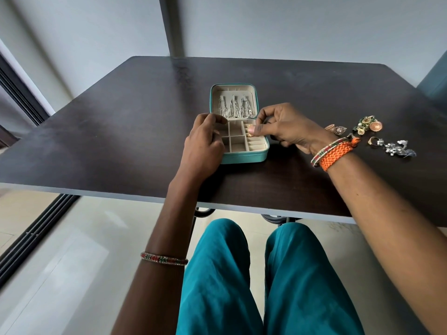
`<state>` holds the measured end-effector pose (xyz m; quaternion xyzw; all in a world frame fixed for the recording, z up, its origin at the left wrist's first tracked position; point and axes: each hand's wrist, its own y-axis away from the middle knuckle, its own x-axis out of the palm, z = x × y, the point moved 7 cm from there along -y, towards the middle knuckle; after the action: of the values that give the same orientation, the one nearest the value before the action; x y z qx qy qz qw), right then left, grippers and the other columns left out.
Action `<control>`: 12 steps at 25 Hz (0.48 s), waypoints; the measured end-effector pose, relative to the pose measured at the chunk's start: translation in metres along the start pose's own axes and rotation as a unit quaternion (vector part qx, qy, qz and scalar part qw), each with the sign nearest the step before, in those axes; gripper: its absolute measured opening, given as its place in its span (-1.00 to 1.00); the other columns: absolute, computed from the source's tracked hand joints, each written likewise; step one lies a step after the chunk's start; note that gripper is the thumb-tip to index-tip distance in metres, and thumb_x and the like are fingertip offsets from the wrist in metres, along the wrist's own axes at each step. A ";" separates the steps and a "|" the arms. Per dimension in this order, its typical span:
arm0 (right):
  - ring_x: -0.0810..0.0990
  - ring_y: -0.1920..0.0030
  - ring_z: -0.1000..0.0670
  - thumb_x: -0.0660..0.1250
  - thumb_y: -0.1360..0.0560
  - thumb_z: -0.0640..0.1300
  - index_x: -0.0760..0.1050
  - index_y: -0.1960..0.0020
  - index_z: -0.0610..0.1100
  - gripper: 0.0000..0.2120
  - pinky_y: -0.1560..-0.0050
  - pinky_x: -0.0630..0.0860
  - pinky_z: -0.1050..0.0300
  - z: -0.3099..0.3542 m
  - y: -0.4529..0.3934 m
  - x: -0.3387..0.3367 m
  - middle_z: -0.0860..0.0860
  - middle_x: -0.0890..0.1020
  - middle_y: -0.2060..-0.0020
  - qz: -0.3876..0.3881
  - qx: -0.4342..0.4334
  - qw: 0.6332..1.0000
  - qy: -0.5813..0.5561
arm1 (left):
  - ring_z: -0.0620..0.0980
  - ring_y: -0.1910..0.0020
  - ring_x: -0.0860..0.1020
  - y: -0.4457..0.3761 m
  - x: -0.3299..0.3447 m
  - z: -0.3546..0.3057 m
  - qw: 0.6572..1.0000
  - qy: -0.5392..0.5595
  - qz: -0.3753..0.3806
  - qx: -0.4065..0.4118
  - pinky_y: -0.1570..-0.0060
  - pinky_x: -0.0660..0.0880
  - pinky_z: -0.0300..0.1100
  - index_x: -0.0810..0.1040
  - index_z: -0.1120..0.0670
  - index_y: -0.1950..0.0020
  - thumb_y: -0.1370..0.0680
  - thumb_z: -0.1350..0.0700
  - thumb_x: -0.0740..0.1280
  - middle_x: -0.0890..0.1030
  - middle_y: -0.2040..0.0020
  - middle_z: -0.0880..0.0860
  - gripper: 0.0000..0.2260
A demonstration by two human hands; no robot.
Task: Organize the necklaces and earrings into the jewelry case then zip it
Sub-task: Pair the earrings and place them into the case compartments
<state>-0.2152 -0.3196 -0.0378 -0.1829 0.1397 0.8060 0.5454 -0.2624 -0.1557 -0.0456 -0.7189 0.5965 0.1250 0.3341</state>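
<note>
A teal jewelry case [244,158] lies open on the dark table [121,131]. Silver necklaces [235,108] hang in its raised lid. The beige tray below has square compartments and ring rolls on the right. My left hand [204,146] rests on the case's left edge and covers that side of the tray. My right hand [285,125] pinches a small gold earring [250,134] at the upper ring rolls. Loose earrings lie to the right: gold and green ones [366,124], a copper pair [335,129] and silver ones [394,147].
The table's near edge [145,198] runs across above my teal-clad knees [242,274]. A grey post [174,25] rises behind the table. A dark sliding-door track [36,238] lies on the floor at left.
</note>
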 end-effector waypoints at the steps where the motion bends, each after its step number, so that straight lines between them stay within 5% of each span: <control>1: 0.18 0.56 0.14 0.45 -0.43 -0.21 0.44 0.27 -0.11 -0.80 0.61 0.08 0.32 0.000 0.000 0.000 -0.02 0.48 0.43 -0.002 0.000 1.000 0.000 | -0.02 -0.13 0.46 0.000 0.000 0.000 1.000 -0.001 0.000 0.000 -0.14 0.47 -0.07 0.49 0.10 -0.19 -0.58 0.26 0.10 0.40 -0.30 0.02 -0.73; 9: 0.22 0.58 0.15 0.43 -0.43 -0.23 0.38 0.31 -0.10 -0.74 0.62 0.11 0.34 -0.001 -0.003 0.002 0.04 0.48 0.48 0.007 0.019 1.000 0.008 | -0.06 -0.12 0.44 0.000 -0.001 -0.001 1.000 0.007 -0.010 0.012 -0.15 0.44 -0.09 0.50 0.11 -0.19 -0.57 0.28 0.10 0.41 -0.29 0.03 -0.72; 12: 0.14 0.61 0.19 0.40 -0.48 -0.22 0.33 0.32 -0.07 -0.70 0.61 0.07 0.38 0.000 0.001 -0.011 0.15 0.36 0.58 -0.027 -0.003 0.992 -0.119 | -0.03 -0.15 0.45 0.000 -0.003 -0.001 0.999 0.010 -0.026 0.019 -0.09 0.39 -0.22 0.49 0.11 -0.19 -0.56 0.29 0.13 0.43 -0.27 0.05 -0.73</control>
<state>-0.2120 -0.3289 -0.0325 -0.0906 0.0663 0.8074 0.5792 -0.2633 -0.1538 -0.0436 -0.7291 0.5831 0.0979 0.3446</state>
